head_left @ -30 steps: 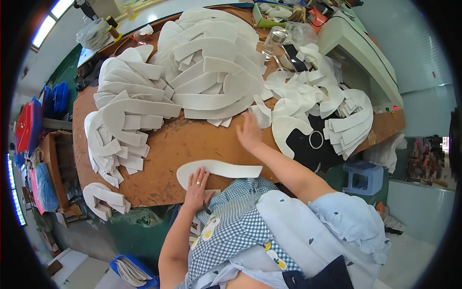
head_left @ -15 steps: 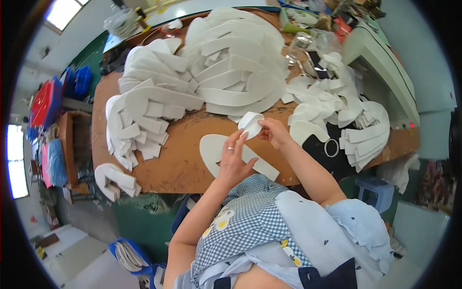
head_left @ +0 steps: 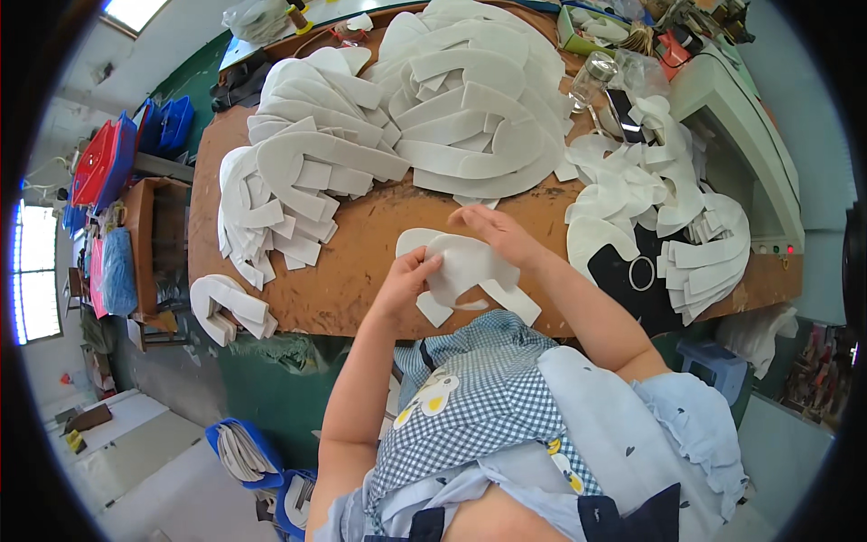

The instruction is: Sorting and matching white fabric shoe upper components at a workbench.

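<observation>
My left hand (head_left: 408, 280) pinches the left edge of a white curved pad (head_left: 462, 264), thumb on top, above the near edge of the brown table. The pad looks soft and spreads out toward the right. My right hand (head_left: 498, 235) has its fingers stretched out and lies along the pad's upper right edge; whether it touches the pad I cannot tell. Beneath the held pad, a white U-shaped pad (head_left: 515, 303) lies on the table, partly covered, its ends pointing toward me.
Large overlapping piles of white pads (head_left: 479, 108) fill the back and left of the brown table (head_left: 361, 262). More pads (head_left: 601, 194) lie on the right, beside a black mat with a white ring (head_left: 642, 273) and a pale green machine (head_left: 736, 117). A small stack (head_left: 230, 307) sits front left.
The pad, curled between both hands before, is now spread out flatter and lower. My right hand's fingers have straightened from their pinch. The whole view has shifted slightly.
</observation>
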### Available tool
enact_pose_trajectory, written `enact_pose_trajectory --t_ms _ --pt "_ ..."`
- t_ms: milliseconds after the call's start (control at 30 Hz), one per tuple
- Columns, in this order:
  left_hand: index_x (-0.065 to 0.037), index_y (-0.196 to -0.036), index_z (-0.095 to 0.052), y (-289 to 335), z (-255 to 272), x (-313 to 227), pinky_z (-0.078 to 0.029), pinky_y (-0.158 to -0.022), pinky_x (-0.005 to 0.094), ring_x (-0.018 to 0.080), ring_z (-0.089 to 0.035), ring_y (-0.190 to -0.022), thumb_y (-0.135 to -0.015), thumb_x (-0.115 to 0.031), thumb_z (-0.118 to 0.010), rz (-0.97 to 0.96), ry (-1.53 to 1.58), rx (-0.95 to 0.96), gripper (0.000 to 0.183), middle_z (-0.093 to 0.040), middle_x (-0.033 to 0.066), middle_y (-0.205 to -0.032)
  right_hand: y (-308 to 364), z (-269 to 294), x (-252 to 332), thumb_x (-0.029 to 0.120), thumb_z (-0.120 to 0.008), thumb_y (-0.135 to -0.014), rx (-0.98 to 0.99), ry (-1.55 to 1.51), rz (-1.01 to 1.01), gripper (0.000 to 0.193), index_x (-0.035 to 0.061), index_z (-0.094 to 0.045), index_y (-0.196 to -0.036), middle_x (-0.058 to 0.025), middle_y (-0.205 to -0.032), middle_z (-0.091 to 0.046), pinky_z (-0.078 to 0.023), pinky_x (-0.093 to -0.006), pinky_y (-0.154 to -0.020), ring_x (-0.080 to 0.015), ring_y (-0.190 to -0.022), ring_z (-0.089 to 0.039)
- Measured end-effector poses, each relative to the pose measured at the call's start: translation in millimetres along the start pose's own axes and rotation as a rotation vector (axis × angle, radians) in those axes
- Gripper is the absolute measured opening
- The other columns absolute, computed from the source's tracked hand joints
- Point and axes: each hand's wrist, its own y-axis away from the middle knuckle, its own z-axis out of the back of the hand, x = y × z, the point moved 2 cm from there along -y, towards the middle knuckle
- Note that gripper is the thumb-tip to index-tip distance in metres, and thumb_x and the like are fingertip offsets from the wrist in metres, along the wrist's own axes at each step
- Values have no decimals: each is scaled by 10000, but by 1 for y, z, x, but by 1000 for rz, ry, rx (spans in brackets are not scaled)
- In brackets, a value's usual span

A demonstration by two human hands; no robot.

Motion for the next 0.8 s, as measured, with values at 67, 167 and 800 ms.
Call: enact_pose_trajectory --t_ms 67,167,800 --pt "-51 -1099 -629 0 15 1 -479 -709 227 74 -584 -786 -936 -240 -589 43 26 40 253 -643 -12 -897 -6 -10 4 314 -559 -948 88 -33 -124 314 51 -614 -1111 -12 -1014 -617 -441 -262 -823 -93 -916 -543" --pt "-27 -1067 -631 -3 28 5 -492 -693 237 86 -594 -764 -932 -226 -596 59 160 -56 243 -644 4 -896 -19 -9 -27 263 -644 -885 185 -41 -255 258 39 -663 -1012 -20 -904 -654 -466 -249 -711 -85 -784 -571" --pt "31 -815 -644 -38 73 94 -493 -612 344 213 -630 -614 -832 -247 -677 -133 -548 -722 280 -662 131 -687 -83 -35 -117 253 -711 -772 -136 566 -111 225 38 -671 -824 -137 -761 -672 -511 -363 -665 -272 -709 -649"
